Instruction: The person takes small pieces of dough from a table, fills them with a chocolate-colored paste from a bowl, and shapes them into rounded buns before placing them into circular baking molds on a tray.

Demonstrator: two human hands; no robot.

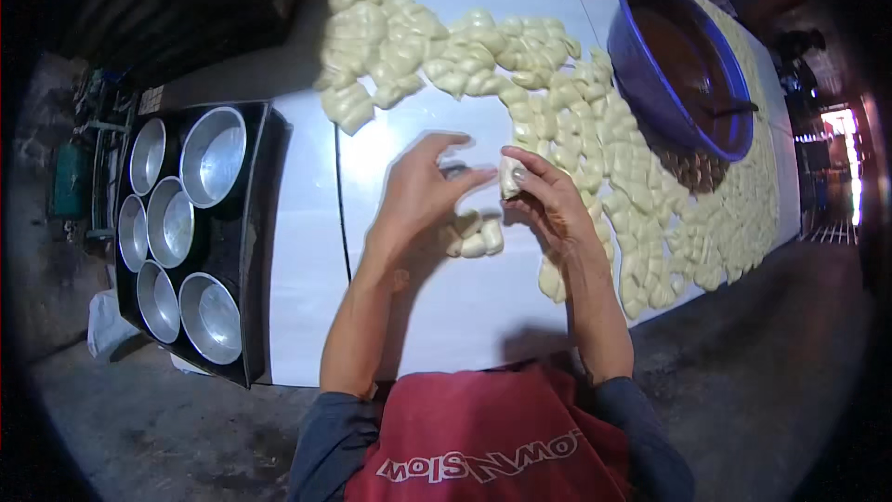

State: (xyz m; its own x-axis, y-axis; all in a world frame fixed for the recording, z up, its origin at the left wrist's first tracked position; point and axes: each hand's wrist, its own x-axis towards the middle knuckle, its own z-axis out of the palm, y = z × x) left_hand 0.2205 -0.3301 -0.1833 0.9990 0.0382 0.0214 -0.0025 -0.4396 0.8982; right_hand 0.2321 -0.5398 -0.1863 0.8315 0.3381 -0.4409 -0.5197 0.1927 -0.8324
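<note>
A small pale dough piece is pinched between the thumb and fingers of my right hand, raised over the white table. Just to its left, my left hand has its thumb and fingers apart, with nothing between them. Below both hands, a little cluster of dough pieces lies on the table, partly hidden by my left hand. Beyond and to the right spread many more soft, shiny dough pieces, packed side by side.
On the left, a black tray holds several round metal pans. A purple basin with brown contents stands at the far right among the dough. The table's right edge borders a dark floor.
</note>
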